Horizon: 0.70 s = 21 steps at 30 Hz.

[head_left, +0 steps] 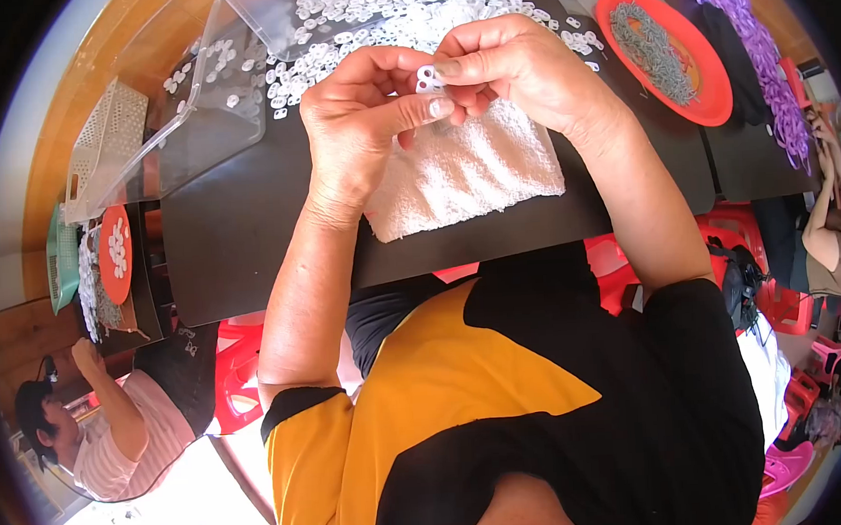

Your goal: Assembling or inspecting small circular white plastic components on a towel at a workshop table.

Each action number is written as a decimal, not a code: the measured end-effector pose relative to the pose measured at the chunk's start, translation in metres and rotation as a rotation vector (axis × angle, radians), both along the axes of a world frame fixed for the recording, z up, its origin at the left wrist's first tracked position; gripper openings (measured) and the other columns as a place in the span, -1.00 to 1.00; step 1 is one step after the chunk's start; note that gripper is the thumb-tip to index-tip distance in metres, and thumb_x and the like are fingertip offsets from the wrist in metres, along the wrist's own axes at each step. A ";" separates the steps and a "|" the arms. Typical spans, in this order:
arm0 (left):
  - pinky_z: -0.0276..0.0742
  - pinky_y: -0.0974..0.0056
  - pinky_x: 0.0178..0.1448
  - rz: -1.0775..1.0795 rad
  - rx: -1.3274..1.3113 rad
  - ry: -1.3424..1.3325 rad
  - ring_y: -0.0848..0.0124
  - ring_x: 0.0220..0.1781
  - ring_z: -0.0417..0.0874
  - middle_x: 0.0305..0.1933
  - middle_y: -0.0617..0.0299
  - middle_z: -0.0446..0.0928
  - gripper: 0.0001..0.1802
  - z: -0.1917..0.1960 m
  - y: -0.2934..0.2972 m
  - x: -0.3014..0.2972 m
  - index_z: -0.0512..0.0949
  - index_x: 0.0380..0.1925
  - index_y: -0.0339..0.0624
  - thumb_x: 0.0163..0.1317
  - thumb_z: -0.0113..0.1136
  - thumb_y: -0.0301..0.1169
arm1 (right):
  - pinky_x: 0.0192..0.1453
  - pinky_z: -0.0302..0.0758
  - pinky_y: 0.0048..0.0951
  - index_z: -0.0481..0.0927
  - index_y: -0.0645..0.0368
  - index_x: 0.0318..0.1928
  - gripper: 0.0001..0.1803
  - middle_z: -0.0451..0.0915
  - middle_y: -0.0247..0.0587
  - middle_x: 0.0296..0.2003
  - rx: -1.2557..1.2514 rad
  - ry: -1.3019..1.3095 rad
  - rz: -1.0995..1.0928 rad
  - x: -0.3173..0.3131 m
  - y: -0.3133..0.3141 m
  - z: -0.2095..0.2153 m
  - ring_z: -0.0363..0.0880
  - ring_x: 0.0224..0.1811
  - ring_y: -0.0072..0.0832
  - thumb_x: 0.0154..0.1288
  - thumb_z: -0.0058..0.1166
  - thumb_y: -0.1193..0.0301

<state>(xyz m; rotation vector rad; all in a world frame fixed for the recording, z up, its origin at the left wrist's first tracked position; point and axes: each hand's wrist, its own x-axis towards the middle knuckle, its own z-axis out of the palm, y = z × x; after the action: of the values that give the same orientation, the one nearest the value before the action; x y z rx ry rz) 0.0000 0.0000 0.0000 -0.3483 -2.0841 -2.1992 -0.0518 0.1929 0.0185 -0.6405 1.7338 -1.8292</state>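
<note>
My left hand [354,123] and my right hand [522,72] meet over a folded white towel [478,179] near the table's front edge. Between their fingertips is a small white plastic piece with round dark holes [426,79]. Thumb and fingers of the left hand are closed around its side, while the right thumb presses on its right edge. Fingers hide part of the piece, so I cannot tell if anything else is held with it. Just beyond the hands lies a heap of similar white oval pieces [371,51].
A clear plastic bin [281,42] stands at the back, another clear bin [181,147] at the left. A red plate [717,104] of grey metal pieces [652,51] sits right, beside purple cords [762,64]. Other people work at left [125,435] and far right [828,241].
</note>
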 end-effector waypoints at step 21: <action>0.28 0.50 -0.55 0.031 0.132 -0.033 0.57 -0.51 0.51 -0.38 0.16 0.62 -0.68 0.004 0.003 0.012 0.56 -0.20 -0.37 0.05 0.45 -0.57 | -0.40 0.38 -0.62 0.57 0.25 -0.44 -0.71 0.52 -0.34 -0.58 -0.103 -0.010 -0.012 0.014 -0.010 -0.003 0.58 -0.53 -0.57 0.38 0.10 0.31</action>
<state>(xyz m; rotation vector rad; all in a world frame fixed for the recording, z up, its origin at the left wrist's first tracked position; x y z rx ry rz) 0.0125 0.0030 0.0036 -0.2683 -1.9329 -2.3240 -0.0375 0.1827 0.0158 -0.6618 1.6486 -1.9369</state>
